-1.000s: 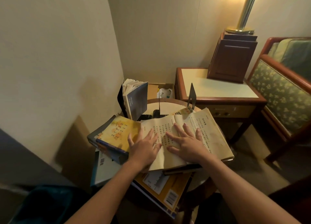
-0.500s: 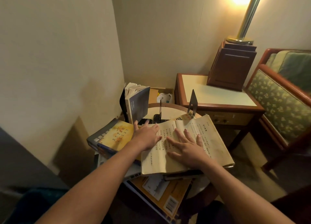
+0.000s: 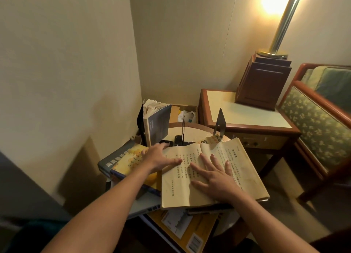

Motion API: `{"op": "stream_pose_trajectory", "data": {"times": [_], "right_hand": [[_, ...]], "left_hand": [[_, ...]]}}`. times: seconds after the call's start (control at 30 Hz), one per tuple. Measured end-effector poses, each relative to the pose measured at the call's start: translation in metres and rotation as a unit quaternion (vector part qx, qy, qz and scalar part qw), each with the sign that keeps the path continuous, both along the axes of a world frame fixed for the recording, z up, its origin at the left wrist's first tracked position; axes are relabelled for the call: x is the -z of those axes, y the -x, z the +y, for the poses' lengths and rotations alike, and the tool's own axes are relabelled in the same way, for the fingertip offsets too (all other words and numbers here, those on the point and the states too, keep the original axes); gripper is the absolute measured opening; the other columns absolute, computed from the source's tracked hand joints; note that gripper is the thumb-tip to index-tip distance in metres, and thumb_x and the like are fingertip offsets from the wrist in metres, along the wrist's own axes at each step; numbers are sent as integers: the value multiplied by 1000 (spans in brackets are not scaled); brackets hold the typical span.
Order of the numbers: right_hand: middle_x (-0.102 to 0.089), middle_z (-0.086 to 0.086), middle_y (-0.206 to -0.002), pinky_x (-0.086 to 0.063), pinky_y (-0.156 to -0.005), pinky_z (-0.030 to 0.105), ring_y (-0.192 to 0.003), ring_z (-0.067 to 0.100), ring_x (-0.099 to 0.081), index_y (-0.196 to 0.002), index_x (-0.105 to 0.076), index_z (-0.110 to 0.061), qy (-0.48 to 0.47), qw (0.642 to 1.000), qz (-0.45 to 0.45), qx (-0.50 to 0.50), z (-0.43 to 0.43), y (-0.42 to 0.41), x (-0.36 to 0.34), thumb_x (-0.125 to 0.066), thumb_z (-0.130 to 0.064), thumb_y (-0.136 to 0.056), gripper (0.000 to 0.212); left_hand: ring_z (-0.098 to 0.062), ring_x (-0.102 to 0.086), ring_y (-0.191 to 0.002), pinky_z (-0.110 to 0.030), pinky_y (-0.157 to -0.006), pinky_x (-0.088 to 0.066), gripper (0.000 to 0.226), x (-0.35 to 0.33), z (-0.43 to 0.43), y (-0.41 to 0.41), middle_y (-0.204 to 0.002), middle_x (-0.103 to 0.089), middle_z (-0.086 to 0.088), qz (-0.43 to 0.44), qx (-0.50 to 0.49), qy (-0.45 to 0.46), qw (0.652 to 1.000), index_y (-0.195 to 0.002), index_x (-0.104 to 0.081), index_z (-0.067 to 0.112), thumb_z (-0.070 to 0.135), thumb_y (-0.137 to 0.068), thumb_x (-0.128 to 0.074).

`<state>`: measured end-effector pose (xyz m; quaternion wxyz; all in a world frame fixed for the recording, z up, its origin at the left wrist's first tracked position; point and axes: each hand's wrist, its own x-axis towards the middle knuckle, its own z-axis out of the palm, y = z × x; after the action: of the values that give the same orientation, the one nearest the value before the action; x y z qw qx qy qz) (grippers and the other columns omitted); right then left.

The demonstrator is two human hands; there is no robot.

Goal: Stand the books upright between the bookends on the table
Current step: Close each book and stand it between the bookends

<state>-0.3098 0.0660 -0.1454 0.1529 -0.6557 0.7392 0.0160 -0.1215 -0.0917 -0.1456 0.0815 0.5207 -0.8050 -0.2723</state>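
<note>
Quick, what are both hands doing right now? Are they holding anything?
Left hand: on the open book's left edge; grip cannot be told.
Right hand: open, flat on the page.

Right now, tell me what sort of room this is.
Probably a hotel room or sitting-room corner: a floral upholstered armchair, a wooden side table carrying a lit brass lamp, and a small round table piled with books.

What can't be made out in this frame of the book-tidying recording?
Head view only.
Stack of books under the open yellowed book: count and titles hidden by that book.
Left hand: whether its fingers hook the page edge, hidden by its own back.
Printed page text: too small and blurred to read.
Brass lamp pole: top cut off by the upper edge, glare around it.
</note>
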Motion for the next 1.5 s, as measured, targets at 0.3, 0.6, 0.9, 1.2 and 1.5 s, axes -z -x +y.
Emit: {"op": "stream_pose_trajectory", "data": {"times": [0.3,0.6,0.9,1.2,1.5], "right_hand": [[24,-16,-162,25,-111,64,-146,22,30,-147,0,-65,3,1000,-4,13,-2,-1,2,-25,-79,-91,63],[21,-15,-163,27,-109,64,-148,23,28,-147,-3,-65,5,999,-30,25,0,-4,0,-25,-81,-90,64],[17,-6,-165,17,-116,62,-150,27,23,-151,-6,-58,-3,999,-31,40,8,-2,-10,-24,-75,-94,62],[6,-1,-167,-7,-116,66,-153,36,3,-149,-24,-57,17,975,-70,208,62,61,-6,-41,-73,-91,62],[-46,8,-148,-52,-90,41,-129,30,-48,-139,-56,-34,132,887,-242,372,76,65,-25,-76,-36,-86,58]], "left_hand": [[-19,-63,-110,-31,-79,-59,89,-9,23,-5,-124,-57,6,308,-44,-113,944,-146,-39,31,26,-73,-89],[-23,-69,-104,-38,-75,-62,51,-7,84,-25,-127,-55,0,460,-95,-292,833,-127,-64,31,9,-83,-78],[-25,-68,-109,-45,-81,-62,56,-2,102,-24,-129,-61,-5,449,-127,-278,839,-127,-63,39,-2,-89,-69],[-20,-64,-109,-32,-75,-62,54,-17,97,-15,-126,-60,0,422,-128,-262,859,-134,-61,31,-2,-92,-65],[-24,-62,-113,-39,-84,-61,55,-33,100,-3,-133,-55,-3,405,-108,-289,861,-136,-60,33,1,-92,-65]]}}
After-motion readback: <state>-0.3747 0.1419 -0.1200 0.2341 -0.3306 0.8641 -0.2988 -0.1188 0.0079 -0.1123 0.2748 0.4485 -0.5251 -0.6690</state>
